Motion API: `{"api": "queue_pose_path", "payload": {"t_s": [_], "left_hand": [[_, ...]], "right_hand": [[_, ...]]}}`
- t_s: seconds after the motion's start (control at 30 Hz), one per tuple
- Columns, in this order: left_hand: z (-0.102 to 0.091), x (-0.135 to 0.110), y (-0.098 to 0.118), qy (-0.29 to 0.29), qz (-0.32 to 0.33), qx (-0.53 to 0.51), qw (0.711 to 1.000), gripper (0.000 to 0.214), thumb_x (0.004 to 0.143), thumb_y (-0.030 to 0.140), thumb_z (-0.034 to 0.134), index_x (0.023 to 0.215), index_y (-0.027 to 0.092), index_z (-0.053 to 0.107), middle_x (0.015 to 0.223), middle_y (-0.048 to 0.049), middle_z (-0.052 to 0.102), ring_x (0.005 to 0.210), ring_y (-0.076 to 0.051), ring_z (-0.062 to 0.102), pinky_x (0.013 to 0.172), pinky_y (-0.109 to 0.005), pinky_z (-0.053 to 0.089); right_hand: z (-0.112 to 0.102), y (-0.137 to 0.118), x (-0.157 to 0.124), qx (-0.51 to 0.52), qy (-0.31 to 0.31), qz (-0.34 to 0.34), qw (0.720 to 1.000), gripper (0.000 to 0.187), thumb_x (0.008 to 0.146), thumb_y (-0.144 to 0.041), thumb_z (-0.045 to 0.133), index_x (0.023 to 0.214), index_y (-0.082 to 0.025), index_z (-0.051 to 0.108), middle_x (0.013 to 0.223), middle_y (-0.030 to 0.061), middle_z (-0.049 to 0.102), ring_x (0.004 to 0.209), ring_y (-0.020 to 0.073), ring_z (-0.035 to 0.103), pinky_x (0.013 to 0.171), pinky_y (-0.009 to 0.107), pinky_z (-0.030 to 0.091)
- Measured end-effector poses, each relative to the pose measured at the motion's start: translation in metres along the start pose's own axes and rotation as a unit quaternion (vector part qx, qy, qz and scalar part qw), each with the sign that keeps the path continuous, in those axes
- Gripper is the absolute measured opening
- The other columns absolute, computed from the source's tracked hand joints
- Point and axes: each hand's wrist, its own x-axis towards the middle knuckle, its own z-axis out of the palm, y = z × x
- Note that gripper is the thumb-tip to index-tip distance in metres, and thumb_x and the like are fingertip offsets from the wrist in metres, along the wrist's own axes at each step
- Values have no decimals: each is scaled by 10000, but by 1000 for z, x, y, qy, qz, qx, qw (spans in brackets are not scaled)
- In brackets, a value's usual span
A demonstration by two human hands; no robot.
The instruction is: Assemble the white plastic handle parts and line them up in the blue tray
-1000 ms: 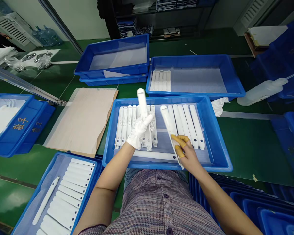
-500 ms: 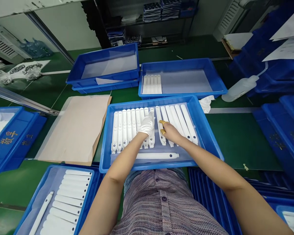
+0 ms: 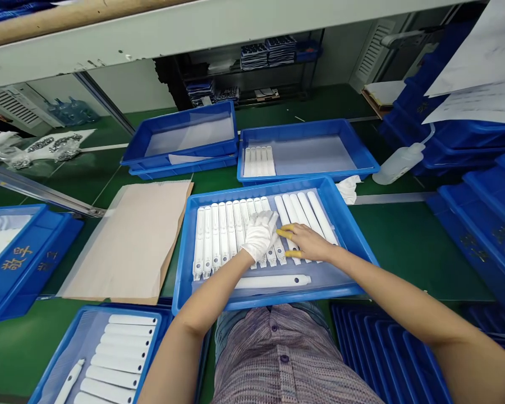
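I was evening up the white plastic strips in the blue tray, my gloved left hand flat on them and my right hand half-open, its hold unclear, the next move calling for squaring the row.

A factory workshop, with green workbenches and blue trays of white plastic parts.

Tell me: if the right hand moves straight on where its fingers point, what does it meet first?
Probably the white-gloved left hand, just ahead of the right hand, though depth is unclear.
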Motion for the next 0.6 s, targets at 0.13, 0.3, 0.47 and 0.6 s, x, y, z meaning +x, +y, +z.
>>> {"api": "queue_pose_path", "payload": {"t_s": [0.13, 0.3, 0.47, 0.6], "left_hand": [[16, -11, -6, -55, 50, 65, 995, 687, 1024, 516, 468, 1613, 171, 396, 1713, -156, 295, 1604, -366, 219, 1312, -590, 134], [11, -9, -17, -85, 54, 31, 994, 662, 1009, 473, 507, 1595, 177, 423, 1713, -162, 291, 1613, -371, 185, 1309, -594, 142], [-4, -8, 2, 7, -103, -401, 910, 437, 903, 429, 695, 1275, 201, 671, 1604, -134, 468, 1579, -335, 274, 1317, -538, 149], [-5, 21, 36, -41, -193, -593, 780, 541, 946, 652, 567, 1180, 171, 649, 1176, -176, 714, 1190, -339, 675, 1047, -548, 527]], "right_hand": [[18, 34, -35, -29, 6, -128, 991, 880, 824, -493, 816, 1577, -189, 476, 1629, 199, 442, 1511, 391, 409, 1213, 633, 338], [25, 43, -41, -83, 32, -146, 985, 753, 856, -408, 813, 1526, -191, 545, 1600, 211, 482, 1465, 386, 481, 1173, 617, 409], [-1, 37, -41, -40, 115, -130, 984, 567, 948, -481, 695, 1464, -262, 611, 1482, 176, 601, 1329, 331, 596, 1051, 548, 533], [-20, 22, -30, -8, 165, -93, 982, 526, 978, -546, 618, 1429, -277, 646, 1397, 161, 643, 1277, 323, 605, 1015, 522, 556]]}}
